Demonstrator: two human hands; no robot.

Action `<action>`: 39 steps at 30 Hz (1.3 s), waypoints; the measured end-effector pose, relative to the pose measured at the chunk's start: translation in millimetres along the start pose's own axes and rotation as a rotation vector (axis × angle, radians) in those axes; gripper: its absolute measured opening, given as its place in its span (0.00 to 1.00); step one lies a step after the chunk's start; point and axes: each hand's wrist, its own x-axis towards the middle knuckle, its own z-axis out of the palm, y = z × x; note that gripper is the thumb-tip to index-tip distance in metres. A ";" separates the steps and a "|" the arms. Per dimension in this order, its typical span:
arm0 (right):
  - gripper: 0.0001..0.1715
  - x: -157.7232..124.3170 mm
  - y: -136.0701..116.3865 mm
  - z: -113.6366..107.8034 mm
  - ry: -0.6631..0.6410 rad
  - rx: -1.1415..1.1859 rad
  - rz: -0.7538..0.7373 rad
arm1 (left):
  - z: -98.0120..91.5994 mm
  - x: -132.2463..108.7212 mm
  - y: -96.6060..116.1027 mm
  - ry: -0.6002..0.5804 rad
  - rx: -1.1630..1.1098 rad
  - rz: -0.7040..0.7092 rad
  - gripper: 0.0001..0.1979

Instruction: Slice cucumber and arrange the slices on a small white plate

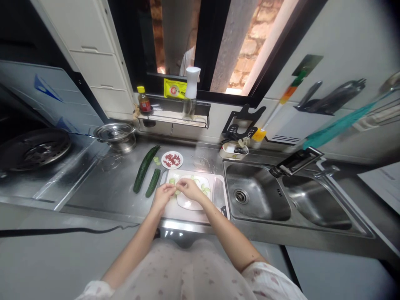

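Mid-frame, my left hand and right hand pinch, fingertips together, apparently on a cucumber slice; likely plating, I'd next need gentle placing on the plate.

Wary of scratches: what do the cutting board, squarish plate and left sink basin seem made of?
Cutting board: probably smooth plastic, pale and evenly coloured. Squarish plate: glossy white, likely ceramic from its bright reflection. Left sink basin: apparently satin stainless steel, given its grey sheen.

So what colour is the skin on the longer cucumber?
The longer cucumber has dark green skin; it shows best in the head view.
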 end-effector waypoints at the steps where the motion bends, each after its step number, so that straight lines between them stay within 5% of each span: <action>1: 0.07 -2.7 -1.0 -0.7 0.009 -0.001 0.004 | 2.6 -1.8 1.6 0.008 -0.002 0.010 0.19; 8: 0.09 -16.5 -1.7 -11.7 0.115 0.034 0.012 | 11.3 -9.1 8.0 0.007 -0.055 -0.042 0.20; 14: 0.12 -26.6 -12.9 -27.9 0.265 -0.090 -0.161 | 15.9 -12.6 16.7 -0.261 -0.243 -0.307 0.21; 19: 0.13 -34.9 -29.0 -40.9 0.267 -0.250 -0.332 | 22.5 -13.4 34.4 -0.396 -0.361 -0.423 0.20; 24: 0.12 -41.1 -31.1 -47.4 0.214 -0.377 -0.363 | 26.0 -14.0 46.6 -0.458 -0.306 -0.335 0.22; 34: 0.12 -45.3 -20.5 -47.1 0.190 -0.465 -0.394 | 24.0 -10.9 49.2 -0.326 0.000 -0.052 0.30; 39: 0.13 -46.7 -22.6 -49.1 0.154 -0.529 -0.416 | 24.4 -13.4 56.0 -0.350 0.021 0.029 0.30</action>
